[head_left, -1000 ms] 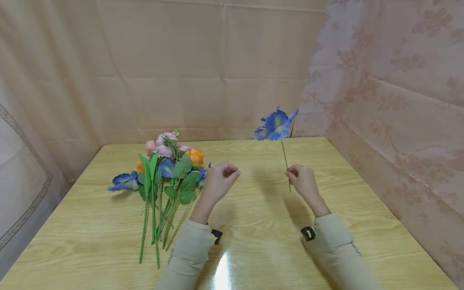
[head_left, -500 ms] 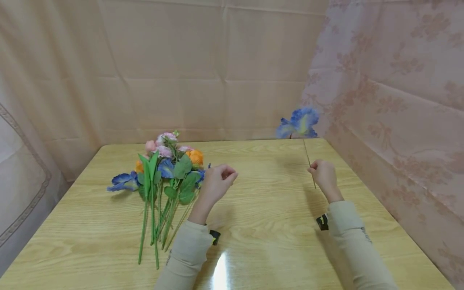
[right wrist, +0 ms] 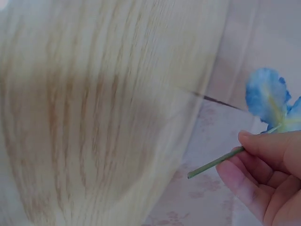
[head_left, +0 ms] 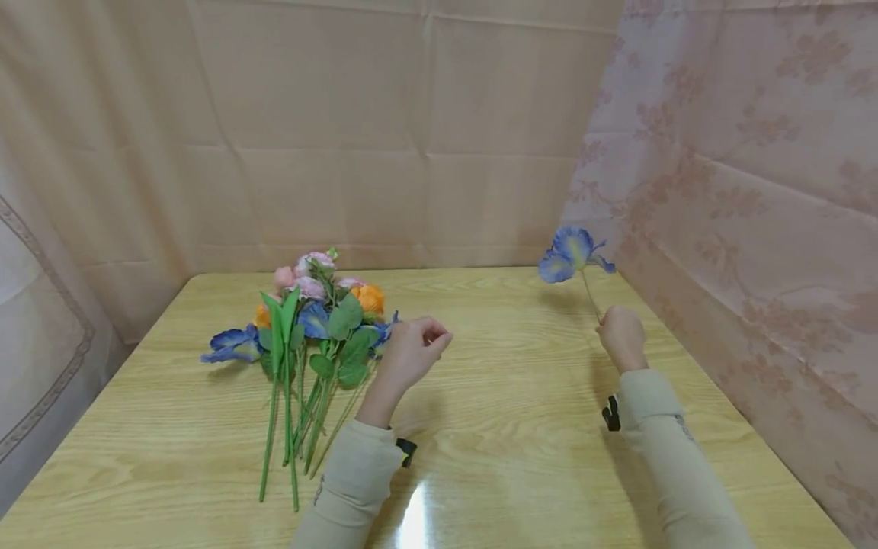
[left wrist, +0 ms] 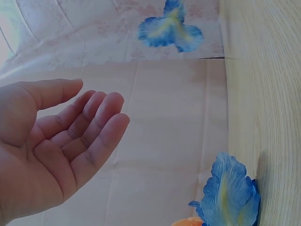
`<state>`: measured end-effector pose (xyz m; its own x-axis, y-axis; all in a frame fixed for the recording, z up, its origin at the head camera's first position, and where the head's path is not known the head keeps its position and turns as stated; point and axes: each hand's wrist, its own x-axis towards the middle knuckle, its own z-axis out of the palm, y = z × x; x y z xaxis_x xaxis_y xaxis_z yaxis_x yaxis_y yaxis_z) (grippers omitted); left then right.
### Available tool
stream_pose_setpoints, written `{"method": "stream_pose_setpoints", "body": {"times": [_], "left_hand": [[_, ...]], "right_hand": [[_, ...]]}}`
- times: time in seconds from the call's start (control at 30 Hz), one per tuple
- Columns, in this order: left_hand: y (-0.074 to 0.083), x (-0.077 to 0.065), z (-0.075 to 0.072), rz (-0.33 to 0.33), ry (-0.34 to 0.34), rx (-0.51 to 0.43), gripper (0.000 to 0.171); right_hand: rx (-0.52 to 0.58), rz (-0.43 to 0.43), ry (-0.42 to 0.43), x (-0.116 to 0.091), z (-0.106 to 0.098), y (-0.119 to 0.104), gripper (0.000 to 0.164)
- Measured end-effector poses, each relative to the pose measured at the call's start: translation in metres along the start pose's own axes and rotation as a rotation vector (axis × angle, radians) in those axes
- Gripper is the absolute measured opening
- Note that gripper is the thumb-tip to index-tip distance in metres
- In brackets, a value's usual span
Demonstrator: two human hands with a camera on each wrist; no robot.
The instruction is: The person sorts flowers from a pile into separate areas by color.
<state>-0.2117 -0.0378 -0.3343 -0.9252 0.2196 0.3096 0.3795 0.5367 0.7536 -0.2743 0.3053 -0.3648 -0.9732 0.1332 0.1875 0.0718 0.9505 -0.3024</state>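
A blue artificial iris (head_left: 573, 248) with a yellow centre is in my right hand (head_left: 623, 337), over the right side of the table. In the right wrist view, thumb and fingers pinch its thin green stem (right wrist: 214, 164), whose cut end sticks out past the fingertips. My left hand (head_left: 414, 354) hovers beside the pile of flowers and holds nothing; its fingers are loosely bent in the left wrist view, thumb apart. Several artificial flowers lie at the left: a blue iris (head_left: 233, 345), an orange bloom (head_left: 370, 300), pink blooms (head_left: 311, 287) and green stems (head_left: 269, 438).
The wooden table (head_left: 494, 457) has its far edge against a beige curtain (head_left: 329, 152). A pink patterned cloth (head_left: 754, 229) hangs along the right side. White cloth (head_left: 41, 320) hangs at the left.
My right hand has carried the blue iris to the right, and its bloom has lowered and tilted toward the table. My left hand and the flower pile have hardly moved.
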Motion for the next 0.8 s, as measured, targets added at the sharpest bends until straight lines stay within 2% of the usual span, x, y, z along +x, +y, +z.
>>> {"method": "stream_pose_setpoints", "body": {"times": [0.17, 0.4, 0.5, 0.67, 0.8], "left_hand": [[0.000, -0.001, 0.000, -0.010, -0.021, 0.005, 0.013], [0.000, -0.001, -0.002, -0.009, -0.049, 0.023, 0.014], [0.001, -0.001, -0.002, -0.016, -0.066, 0.024, 0.015], [0.002, -0.002, -0.002, -0.004, -0.084, 0.030, 0.016], [0.003, -0.002, -0.003, 0.004, -0.091, 0.029, 0.016]], "right_hand": [[-0.016, 0.044, -0.033, 0.008, 0.006, 0.005, 0.012], [-0.024, 0.066, 0.017, 0.012, 0.009, 0.011, 0.019], [-0.005, 0.068, 0.036, 0.011, 0.011, 0.016, 0.016], [-0.024, 0.087, -0.006, 0.009, 0.014, 0.023, 0.017], [-0.048, 0.061, -0.035, 0.010, 0.015, 0.024, 0.021]]}}
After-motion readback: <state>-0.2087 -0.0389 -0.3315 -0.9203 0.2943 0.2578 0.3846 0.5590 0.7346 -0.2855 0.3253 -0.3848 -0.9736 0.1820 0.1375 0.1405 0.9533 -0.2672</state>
